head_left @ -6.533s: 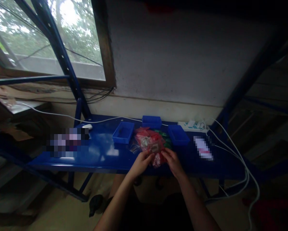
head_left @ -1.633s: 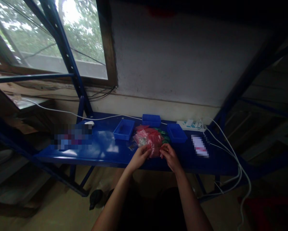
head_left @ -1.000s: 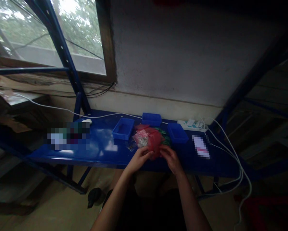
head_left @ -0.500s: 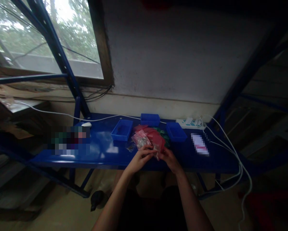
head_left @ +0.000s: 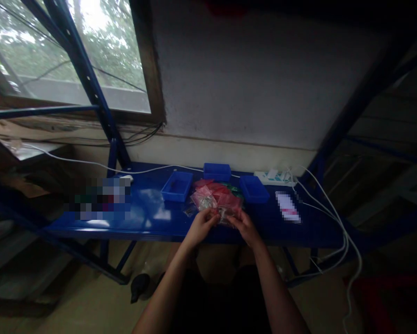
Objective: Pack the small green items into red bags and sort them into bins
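Observation:
Several red plastic bags (head_left: pixel 225 194) lie in a loose pile at the middle of the blue table, with green bags (head_left: pixel 233 188) partly showing behind. At the pile's near edge, my left hand (head_left: pixel 205 224) and my right hand (head_left: pixel 244 227) hold a small clear and reddish bag (head_left: pixel 225 215) between them, fingers pinched on its two sides. Just beyond my left hand rests a clear bag with silvery contents (head_left: pixel 205 199). A small clear bag (head_left: pixel 189 209) lies left of the pile.
Around the pile stand three blue trays (head_left: pixel 177 186), (head_left: pixel 217 172), (head_left: pixel 254 189). A power strip (head_left: pixel 276 177) with white cables sits at the back right, near a blurred-out phone-like object (head_left: pixel 288 207). Pixelated items (head_left: pixel 100 199) and a white object (head_left: pixel 127 179) are at the left.
My hands have moved slightly apart, and the bag between them now lies more spread out. My right hand's fingers have shifted onto its right side.

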Tool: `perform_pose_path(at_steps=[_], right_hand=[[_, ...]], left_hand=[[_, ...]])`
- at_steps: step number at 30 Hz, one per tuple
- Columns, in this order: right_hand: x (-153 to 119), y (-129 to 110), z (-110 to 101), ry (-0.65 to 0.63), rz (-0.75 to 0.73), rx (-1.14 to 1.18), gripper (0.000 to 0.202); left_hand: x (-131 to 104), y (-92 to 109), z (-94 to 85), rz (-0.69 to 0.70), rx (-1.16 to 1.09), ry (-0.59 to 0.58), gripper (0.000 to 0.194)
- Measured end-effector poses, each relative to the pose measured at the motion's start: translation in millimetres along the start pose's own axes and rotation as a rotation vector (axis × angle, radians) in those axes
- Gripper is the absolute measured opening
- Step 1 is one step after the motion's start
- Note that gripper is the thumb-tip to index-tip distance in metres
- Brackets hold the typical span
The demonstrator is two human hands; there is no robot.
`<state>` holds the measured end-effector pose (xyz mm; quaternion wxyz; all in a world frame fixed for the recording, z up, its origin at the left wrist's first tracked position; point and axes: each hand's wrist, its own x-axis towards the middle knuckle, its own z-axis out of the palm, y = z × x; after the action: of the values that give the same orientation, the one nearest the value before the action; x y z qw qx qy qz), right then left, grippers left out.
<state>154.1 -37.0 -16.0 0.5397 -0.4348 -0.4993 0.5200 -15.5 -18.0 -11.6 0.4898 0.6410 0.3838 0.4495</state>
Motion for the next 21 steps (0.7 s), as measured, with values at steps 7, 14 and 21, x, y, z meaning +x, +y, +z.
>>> perform_pose_path(at_steps=[7, 14, 21], right_hand=[[1.9, 1.0, -2.2, 0.035, -0.045, -0.111, 0.034], [1.8, 2.1, -4.3, 0.023, -0.051, -0.177, 0.037], [0.1, 0.8, -3.2, 0.026, -0.076, -0.152, 0.033]], left_hand=[[-1.1, 5.2, -1.7, -0.005, 0.034, -0.041, 0.031], [0.5, 3.1, -2.5, -0.003, 0.06, -0.09, 0.038], [1.1, -0.9, -4.1, 0.023, 0.046, -0.067, 0.034]])
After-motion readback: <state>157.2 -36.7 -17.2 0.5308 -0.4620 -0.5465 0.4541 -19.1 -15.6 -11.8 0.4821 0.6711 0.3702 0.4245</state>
